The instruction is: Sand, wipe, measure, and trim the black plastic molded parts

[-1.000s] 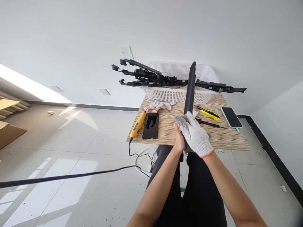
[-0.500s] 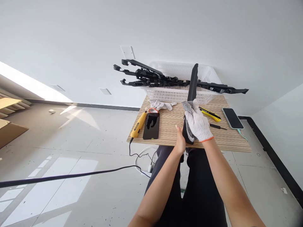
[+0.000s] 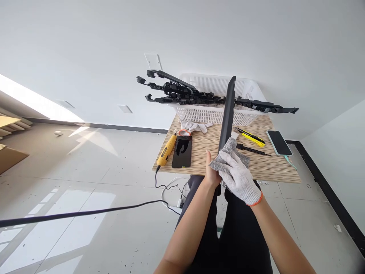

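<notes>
A long black plastic trim strip [image 3: 228, 114] stands tilted over the front of the table, its far end above the white basket. My bare left hand [image 3: 212, 171] grips its near end from the left, thumb up along the side. In a white knitted glove with an orange cuff, my right hand [image 3: 236, 177] presses a grey cloth [image 3: 226, 152] against the lower part of the strip. The strip's near end is hidden behind the cloth and glove.
A white plastic basket [image 3: 211, 115] holds several black strips [image 3: 182, 95] jutting out both sides. On the wooden table [image 3: 205, 146] lie a yellow rotary tool [image 3: 167, 150], a black phone [image 3: 181, 152], a spare glove [image 3: 195, 126], a yellow cutter [image 3: 253, 139], a screwdriver [image 3: 253, 150] and a charging phone [image 3: 279, 143].
My right hand has slid the cloth down the strip toward me. My left hand and the strip have shifted slightly left, uncovering more of the strip's middle.
</notes>
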Demonstrator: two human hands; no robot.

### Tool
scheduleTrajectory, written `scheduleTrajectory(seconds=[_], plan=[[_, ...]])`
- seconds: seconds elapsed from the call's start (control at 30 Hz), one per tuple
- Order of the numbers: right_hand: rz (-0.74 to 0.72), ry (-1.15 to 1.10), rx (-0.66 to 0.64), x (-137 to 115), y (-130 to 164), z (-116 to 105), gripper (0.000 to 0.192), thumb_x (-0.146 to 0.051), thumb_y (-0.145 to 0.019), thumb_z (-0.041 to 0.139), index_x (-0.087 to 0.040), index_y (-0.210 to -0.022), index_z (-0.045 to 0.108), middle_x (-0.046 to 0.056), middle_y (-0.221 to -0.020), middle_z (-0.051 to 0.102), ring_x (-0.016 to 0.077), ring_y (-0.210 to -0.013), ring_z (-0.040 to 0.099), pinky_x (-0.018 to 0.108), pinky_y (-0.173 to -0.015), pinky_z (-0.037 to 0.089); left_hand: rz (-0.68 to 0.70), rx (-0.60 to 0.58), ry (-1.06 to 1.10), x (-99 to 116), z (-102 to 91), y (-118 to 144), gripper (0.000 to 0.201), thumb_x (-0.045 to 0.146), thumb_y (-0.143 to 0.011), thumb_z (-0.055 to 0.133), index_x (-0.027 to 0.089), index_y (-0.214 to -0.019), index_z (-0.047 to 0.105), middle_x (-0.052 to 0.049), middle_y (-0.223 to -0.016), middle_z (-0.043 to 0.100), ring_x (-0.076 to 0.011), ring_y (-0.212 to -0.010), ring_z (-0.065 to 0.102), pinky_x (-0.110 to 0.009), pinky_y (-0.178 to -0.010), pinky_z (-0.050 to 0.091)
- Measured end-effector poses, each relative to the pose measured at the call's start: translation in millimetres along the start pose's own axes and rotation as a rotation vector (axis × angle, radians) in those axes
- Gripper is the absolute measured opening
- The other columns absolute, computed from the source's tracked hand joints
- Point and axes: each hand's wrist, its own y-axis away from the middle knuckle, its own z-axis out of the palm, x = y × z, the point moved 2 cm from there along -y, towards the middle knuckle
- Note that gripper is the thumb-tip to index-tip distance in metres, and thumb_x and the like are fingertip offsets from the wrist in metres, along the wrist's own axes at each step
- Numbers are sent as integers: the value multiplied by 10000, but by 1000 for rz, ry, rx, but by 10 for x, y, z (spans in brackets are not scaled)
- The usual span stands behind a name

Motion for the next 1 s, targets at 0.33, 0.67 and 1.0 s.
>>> scheduleTrajectory(seconds=[0.33,0.67,1.0], plan=[[40,126,84,294,466,-7,307,-304,-959,551,-247,-1182,754,-9,-1386,633,265,-1343,528,407,-1057,534,-39,6,-36,31,-30,-94,644,650,-966,373,105,-902,710,-87,-766,681,-201,-728,674,-309,-725,535],[256,55,340,411,688,-50,417,-270,-1008,423,-296,-1377,614,10,-1458,572,252,-1362,523,453,-1129,474,-16,12,-16,13,-19,-87,400,458,-999,461,132,-912,676,-44,-783,637,-121,-660,583,-252,-615,498],[-15,103,85,-56,506,204,553,-436,-939,524,-320,-1479,517,2,-1593,408,357,-1469,347,544,-1170,405,-157,18,8,-32,-12,-79,415,526,-925,573,135,-953,708,-70,-824,730,-215,-830,719,-324,-866,554]])
